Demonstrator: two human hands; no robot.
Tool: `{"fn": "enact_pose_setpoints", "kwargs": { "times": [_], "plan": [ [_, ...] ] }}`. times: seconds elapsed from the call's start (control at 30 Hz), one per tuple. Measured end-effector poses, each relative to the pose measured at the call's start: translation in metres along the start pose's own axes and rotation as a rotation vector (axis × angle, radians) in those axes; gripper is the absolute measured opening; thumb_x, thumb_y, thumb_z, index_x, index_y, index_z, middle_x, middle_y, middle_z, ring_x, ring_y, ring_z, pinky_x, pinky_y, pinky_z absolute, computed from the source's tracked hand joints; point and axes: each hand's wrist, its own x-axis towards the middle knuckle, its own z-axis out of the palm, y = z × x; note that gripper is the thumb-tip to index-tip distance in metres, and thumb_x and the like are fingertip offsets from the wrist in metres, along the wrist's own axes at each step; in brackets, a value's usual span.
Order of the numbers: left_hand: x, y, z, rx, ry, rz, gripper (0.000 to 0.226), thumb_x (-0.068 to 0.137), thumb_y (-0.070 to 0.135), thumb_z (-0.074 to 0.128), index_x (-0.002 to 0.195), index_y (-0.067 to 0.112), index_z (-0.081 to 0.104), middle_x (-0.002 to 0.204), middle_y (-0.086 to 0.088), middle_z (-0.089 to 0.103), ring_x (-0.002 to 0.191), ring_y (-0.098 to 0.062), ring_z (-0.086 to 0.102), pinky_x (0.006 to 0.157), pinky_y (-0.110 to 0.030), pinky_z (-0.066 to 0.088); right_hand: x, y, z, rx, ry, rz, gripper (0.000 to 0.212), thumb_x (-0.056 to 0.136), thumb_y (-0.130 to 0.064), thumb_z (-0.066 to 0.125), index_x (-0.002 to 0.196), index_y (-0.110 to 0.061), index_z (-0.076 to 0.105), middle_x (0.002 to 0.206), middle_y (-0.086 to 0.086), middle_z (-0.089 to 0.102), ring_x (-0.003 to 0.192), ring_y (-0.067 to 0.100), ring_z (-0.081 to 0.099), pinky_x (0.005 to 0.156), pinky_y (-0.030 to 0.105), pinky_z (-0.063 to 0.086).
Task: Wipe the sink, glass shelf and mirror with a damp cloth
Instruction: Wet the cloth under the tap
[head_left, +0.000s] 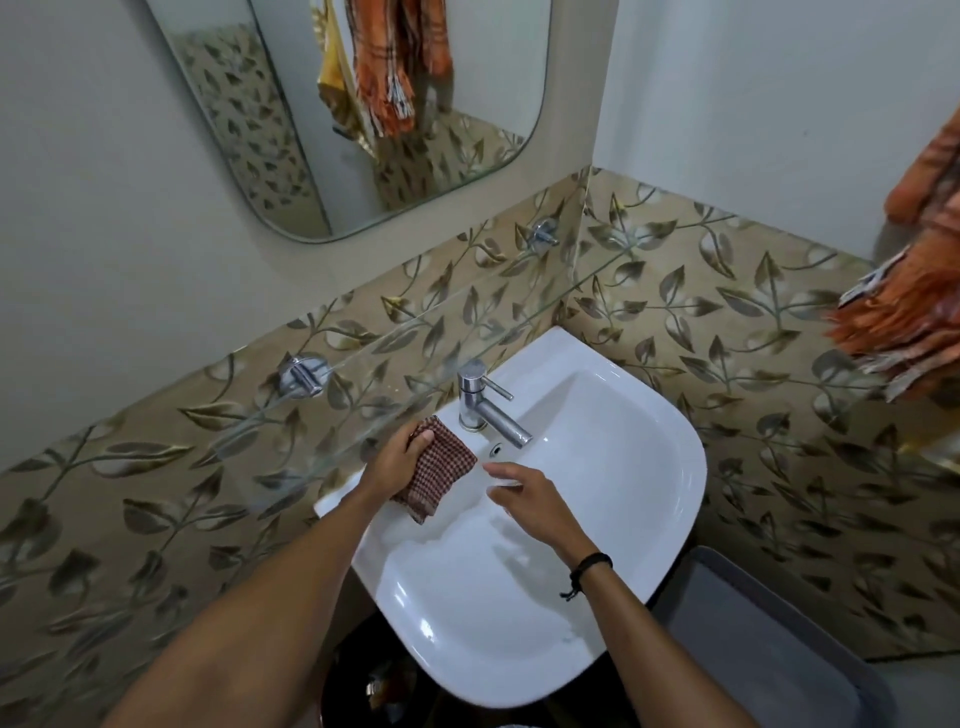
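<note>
Left hand (397, 457) grasps a folded, brown checked woven cloth (441, 467) over a glossy white rounded sink (649, 467); right hand (524, 496) hovers, fingers relaxed, beside it.

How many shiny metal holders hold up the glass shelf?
2. One holder is left of the tap; the other holder is farther right, below the mirror. More could hide beyond the glass shelf's ends.
</note>
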Motion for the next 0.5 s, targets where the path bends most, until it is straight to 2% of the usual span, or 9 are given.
{"fn": "enact_pose_setpoints", "kwargs": {
  "times": [0.07,0.1,0.17,0.23,0.27,0.33,0.4,0.5],
  "plan": [
    [0.008,0.0,-0.006,0.096,0.039,-0.001,0.038,0.104,0.045,0.045,0.132,0.023,0.057,0.131,-0.005,0.064,0.124,-0.03,0.057,0.103,-0.042,0.045,-0.002,0.002,-0.001,0.011,0.05,0.021,0.026,0.094,-0.023,0.065,0.118,-0.033,0.07,0.118,-0.01,0.068,0.103,0.002,0.066,0.09,0.027,0.054],
    [0.01,0.0,-0.006,0.173,0.06,-0.03,0.042,0.104,0.045,0.045,0.137,0.021,0.053,0.135,-0.007,0.062,0.126,-0.032,0.056,0.104,-0.044,0.044,-0.003,0.004,-0.002,0.016,0.073,0.029,0.024,0.094,-0.022,0.064,0.114,-0.032,0.071,0.112,-0.01,0.07,0.1,0.001,0.066,0.089,0.026,0.053],
    [0.006,0.002,-0.002,0.382,0.126,-0.039,0.038,0.106,0.035,0.045,0.14,0.016,0.049,0.13,-0.01,0.064,0.119,-0.034,0.061,0.096,-0.044,0.047,-0.006,0.007,-0.001,0.021,0.118,0.042,0.021,0.093,-0.02,0.064,0.109,-0.031,0.072,0.102,-0.011,0.072,0.095,-0.002,0.065,0.087,0.023,0.051],
    [-0.006,0.006,0.009,0.625,0.284,0.068,0.034,0.1,0.016,0.054,0.135,0.012,0.053,0.117,-0.012,0.069,0.101,-0.034,0.067,0.08,-0.043,0.053,-0.009,0.01,0.001,0.016,0.143,0.049,0.021,0.092,-0.018,0.063,0.107,-0.029,0.072,0.099,-0.011,0.073,0.093,-0.004,0.064,0.087,0.023,0.051],
    [-0.012,0.006,0.017,0.714,0.313,0.121,0.037,0.093,0.01,0.06,0.13,0.011,0.057,0.11,-0.012,0.07,0.093,-0.033,0.067,0.074,-0.042,0.054,-0.011,0.012,0.002,0.01,0.151,0.054,0.02,0.092,-0.019,0.063,0.107,-0.029,0.073,0.099,-0.01,0.073,0.093,-0.003,0.065,0.088,0.024,0.052],
    [-0.019,0.002,0.036,0.767,0.338,0.191,0.041,0.083,0.009,0.069,0.123,0.01,0.062,0.108,-0.01,0.067,0.091,-0.03,0.064,0.073,-0.042,0.054,-0.014,0.016,0.005,0.01,0.157,0.069,0.019,0.091,-0.021,0.064,0.104,-0.031,0.073,0.098,-0.009,0.073,0.092,0.002,0.067,0.089,0.03,0.055],
    [-0.022,-0.001,0.05,0.737,0.253,0.195,0.039,0.085,0.016,0.068,0.123,0.01,0.062,0.117,-0.01,0.064,0.099,-0.03,0.061,0.083,-0.043,0.052,-0.016,0.018,0.008,0.001,0.166,0.075,0.017,0.09,-0.025,0.063,0.101,-0.034,0.073,0.098,-0.01,0.073,0.092,0.005,0.067,0.088,0.034,0.056],
    [-0.016,-0.012,0.062,0.668,0.209,0.199,0.044,0.088,0.02,0.07,0.128,0.003,0.063,0.129,-0.019,0.063,0.11,-0.037,0.063,0.095,-0.047,0.053,-0.016,0.011,0.006,-0.048,0.312,0.037,0.018,0.093,-0.02,0.062,0.098,-0.035,0.071,0.102,-0.017,0.071,0.092,0.0,0.065,0.081,0.021,0.05]
  ]
}}
